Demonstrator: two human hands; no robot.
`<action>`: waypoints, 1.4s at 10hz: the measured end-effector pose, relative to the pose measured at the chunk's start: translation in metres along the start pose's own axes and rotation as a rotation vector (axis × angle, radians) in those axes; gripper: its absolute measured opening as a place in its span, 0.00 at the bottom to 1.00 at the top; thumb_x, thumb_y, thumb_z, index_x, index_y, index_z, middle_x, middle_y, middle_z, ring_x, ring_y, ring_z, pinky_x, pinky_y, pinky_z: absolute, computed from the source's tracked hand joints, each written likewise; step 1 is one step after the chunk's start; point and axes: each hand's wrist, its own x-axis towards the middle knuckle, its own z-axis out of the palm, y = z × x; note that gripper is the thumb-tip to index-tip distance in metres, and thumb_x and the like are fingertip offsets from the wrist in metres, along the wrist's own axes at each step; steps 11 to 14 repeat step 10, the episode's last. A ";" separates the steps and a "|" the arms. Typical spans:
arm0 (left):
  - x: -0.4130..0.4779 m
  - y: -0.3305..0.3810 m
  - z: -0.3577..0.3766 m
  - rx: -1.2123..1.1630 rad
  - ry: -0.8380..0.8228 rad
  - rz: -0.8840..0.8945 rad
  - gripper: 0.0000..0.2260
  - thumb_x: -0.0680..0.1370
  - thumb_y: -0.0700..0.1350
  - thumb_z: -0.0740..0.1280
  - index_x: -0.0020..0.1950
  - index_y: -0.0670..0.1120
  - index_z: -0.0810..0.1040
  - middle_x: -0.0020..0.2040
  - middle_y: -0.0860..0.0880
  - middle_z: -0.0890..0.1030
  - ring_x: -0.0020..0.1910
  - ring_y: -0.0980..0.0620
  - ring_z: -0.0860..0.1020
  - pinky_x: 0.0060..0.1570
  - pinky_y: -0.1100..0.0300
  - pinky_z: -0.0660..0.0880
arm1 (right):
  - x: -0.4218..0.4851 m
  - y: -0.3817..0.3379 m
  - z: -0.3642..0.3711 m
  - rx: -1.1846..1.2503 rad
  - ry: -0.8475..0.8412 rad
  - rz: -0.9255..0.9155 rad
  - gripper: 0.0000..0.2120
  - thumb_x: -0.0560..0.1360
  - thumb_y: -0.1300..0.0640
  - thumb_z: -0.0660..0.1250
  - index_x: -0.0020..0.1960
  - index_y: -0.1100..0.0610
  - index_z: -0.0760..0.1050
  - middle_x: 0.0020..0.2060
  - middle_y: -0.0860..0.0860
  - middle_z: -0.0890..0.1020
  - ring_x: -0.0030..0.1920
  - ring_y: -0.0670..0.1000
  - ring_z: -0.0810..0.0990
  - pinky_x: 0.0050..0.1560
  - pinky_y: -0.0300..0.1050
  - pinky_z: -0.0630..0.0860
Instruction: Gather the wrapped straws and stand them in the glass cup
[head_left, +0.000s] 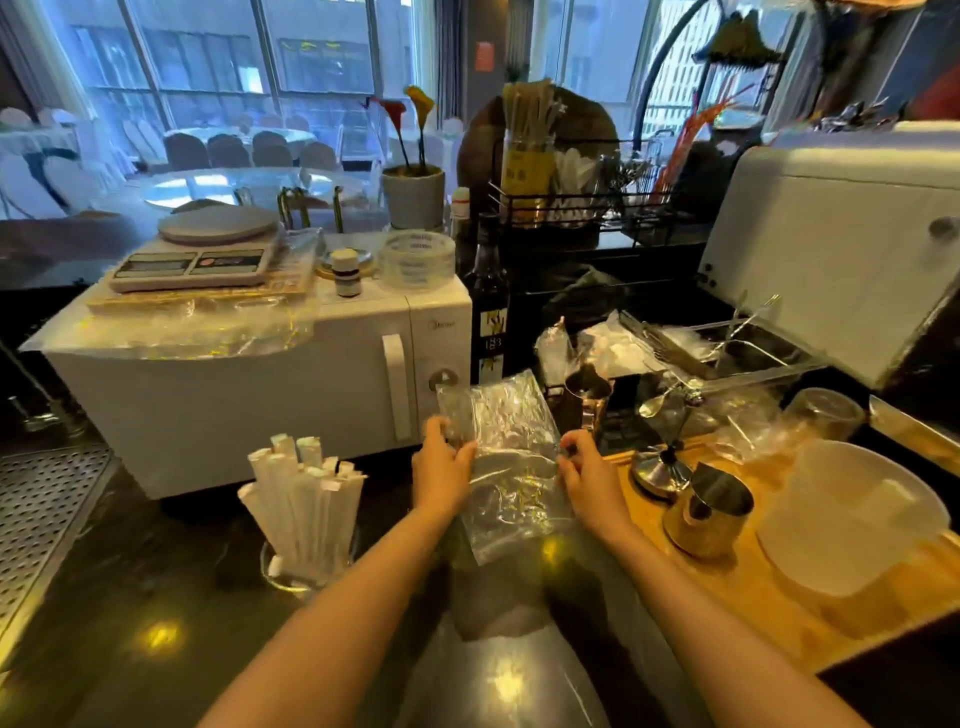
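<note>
Several white paper-wrapped straws (304, 512) stand upright in a glass cup (291, 574) on the dark counter, left of my arms. Both hands hold a clear, crinkled plastic bag (506, 467) in front of the microwave. My left hand (441, 467) grips the bag's left edge. My right hand (587, 475) pinches its right edge. The bag looks empty, and its lower end rests on the counter.
A white microwave (249, 384) with a scale on top stands behind the cup. A wooden board (737, 582) on the right carries a metal pitcher (709, 512), a tamper and a white bowl (852, 519). A perforated drain grate (47, 514) lies at the left.
</note>
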 end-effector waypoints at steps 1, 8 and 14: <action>-0.008 -0.021 0.011 -0.039 -0.054 -0.081 0.30 0.75 0.37 0.64 0.73 0.47 0.53 0.35 0.47 0.74 0.40 0.47 0.75 0.48 0.51 0.74 | -0.002 0.032 0.008 -0.094 -0.054 0.081 0.08 0.78 0.62 0.56 0.54 0.58 0.72 0.37 0.52 0.76 0.35 0.48 0.73 0.31 0.35 0.67; -0.054 -0.104 0.049 1.104 -0.478 0.073 0.31 0.78 0.59 0.43 0.74 0.44 0.40 0.77 0.46 0.40 0.75 0.49 0.38 0.72 0.44 0.38 | -0.024 0.091 0.022 -0.839 -0.571 -0.012 0.29 0.79 0.43 0.45 0.75 0.56 0.44 0.77 0.51 0.47 0.76 0.55 0.44 0.74 0.52 0.48; -0.053 -0.095 0.047 1.086 -0.526 0.046 0.29 0.79 0.58 0.44 0.74 0.43 0.40 0.77 0.46 0.41 0.76 0.49 0.39 0.73 0.46 0.39 | -0.022 0.086 0.014 -0.859 -0.658 0.000 0.30 0.79 0.44 0.43 0.74 0.57 0.38 0.76 0.53 0.41 0.75 0.55 0.37 0.74 0.53 0.40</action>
